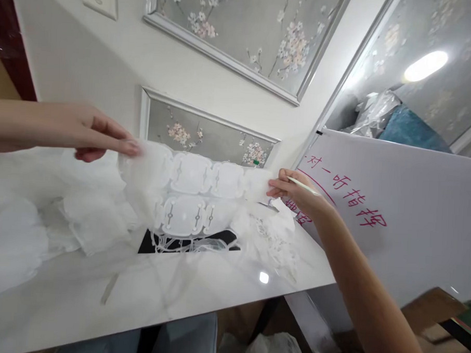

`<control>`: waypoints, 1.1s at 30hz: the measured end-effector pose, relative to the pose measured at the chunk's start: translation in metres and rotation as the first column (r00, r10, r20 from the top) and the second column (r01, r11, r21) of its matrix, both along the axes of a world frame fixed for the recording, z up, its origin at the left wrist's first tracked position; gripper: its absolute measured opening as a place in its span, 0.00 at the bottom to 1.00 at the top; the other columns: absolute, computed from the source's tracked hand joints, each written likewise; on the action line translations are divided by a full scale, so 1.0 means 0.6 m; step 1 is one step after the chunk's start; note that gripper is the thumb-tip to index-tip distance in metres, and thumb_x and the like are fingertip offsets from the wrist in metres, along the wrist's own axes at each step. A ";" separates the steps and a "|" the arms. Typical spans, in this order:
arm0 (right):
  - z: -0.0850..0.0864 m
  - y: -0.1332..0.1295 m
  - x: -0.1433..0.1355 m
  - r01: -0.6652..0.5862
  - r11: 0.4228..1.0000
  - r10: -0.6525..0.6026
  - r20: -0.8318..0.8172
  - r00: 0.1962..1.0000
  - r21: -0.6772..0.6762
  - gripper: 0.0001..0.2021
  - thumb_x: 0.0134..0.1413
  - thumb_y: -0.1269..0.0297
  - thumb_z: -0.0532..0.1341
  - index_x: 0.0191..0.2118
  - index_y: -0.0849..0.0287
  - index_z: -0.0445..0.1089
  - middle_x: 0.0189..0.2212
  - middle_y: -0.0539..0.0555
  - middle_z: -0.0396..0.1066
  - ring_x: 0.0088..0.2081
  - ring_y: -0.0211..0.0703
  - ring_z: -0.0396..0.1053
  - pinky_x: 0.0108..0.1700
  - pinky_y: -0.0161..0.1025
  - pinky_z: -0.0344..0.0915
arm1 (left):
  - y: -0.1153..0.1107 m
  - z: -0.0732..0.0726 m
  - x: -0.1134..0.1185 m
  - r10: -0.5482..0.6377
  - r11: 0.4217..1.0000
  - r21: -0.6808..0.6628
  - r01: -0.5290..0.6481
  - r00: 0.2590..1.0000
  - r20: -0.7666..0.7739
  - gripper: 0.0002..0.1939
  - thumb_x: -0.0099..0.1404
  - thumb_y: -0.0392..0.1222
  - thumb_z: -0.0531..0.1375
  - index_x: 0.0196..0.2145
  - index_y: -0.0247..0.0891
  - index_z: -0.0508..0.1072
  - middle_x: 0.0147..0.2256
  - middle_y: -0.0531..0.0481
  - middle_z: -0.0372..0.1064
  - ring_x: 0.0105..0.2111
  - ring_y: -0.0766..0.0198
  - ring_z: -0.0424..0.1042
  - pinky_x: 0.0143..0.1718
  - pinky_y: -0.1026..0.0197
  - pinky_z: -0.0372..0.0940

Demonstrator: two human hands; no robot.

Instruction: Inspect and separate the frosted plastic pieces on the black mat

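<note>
A translucent white sheet [191, 173] with rows of rounded, cut-out panels is stretched upright above the table. Its upper left corner is pinched in my left hand [104, 136], whose fingertips are a little blurred. At the right end my right hand [293, 189] grips the sheet's edge between thumb and fingers. A thin pale stick-like tool [303, 185] also lies across the right hand. Behind and below the sheet, a black flat item [145, 244] and thin clear strips show on the table.
White marbled table [156, 292] spans the front. Soft white sheets [93, 217] pile up at left; white scraps [275, 240] lie at right. A whiteboard [414, 205] with red writing stands at right. Chairs [185, 338] and a plastic bag [275, 350] are below the table edge.
</note>
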State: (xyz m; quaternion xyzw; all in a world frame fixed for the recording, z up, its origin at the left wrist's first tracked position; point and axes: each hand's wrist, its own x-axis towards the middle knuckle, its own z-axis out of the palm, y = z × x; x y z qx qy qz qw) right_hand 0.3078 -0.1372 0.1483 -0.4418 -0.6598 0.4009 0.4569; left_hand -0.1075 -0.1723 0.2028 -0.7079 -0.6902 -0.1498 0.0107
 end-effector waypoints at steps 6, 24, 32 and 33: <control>0.019 0.052 -0.028 0.029 0.986 -0.010 -0.112 0.994 0.166 0.26 0.33 0.53 0.73 0.24 0.56 0.54 0.26 0.49 0.72 0.42 0.47 0.75 0.46 0.39 0.69 | 0.024 0.034 0.075 -0.137 0.986 0.152 0.070 0.857 0.497 0.31 0.60 0.53 0.53 0.51 0.22 0.69 0.34 0.55 0.73 0.45 0.61 0.71 0.48 0.56 0.54; -0.302 0.004 0.026 0.072 0.988 -0.054 0.132 0.990 -0.133 0.25 0.41 0.46 0.67 0.23 0.58 0.53 0.35 0.61 0.76 0.23 0.36 0.67 0.27 0.36 0.62 | -0.069 -0.381 0.055 -0.515 0.800 -0.270 0.535 0.844 0.148 0.25 0.70 0.56 0.44 0.41 0.42 0.77 0.40 0.49 0.74 0.40 0.59 0.71 0.43 0.61 0.62; -0.267 0.029 -0.093 -0.120 0.988 0.101 -0.195 0.976 -0.092 0.23 0.59 0.39 0.44 0.48 0.51 0.55 0.28 0.48 0.72 0.15 0.33 0.61 0.19 0.32 0.57 | 0.021 -0.400 0.089 -0.642 0.730 -0.269 0.628 0.765 0.043 0.32 0.69 0.57 0.45 0.64 0.36 0.57 0.63 0.44 0.54 0.61 0.55 0.55 0.60 0.56 0.49; -0.271 0.038 -0.118 -0.138 0.988 0.118 -0.251 0.961 -0.065 0.21 0.59 0.40 0.47 0.44 0.52 0.56 0.26 0.45 0.70 0.14 0.31 0.58 0.18 0.31 0.55 | 0.029 -0.406 0.099 -0.654 0.713 -0.295 0.636 0.755 0.045 0.33 0.70 0.57 0.45 0.65 0.35 0.54 0.64 0.44 0.51 0.63 0.55 0.52 0.61 0.56 0.47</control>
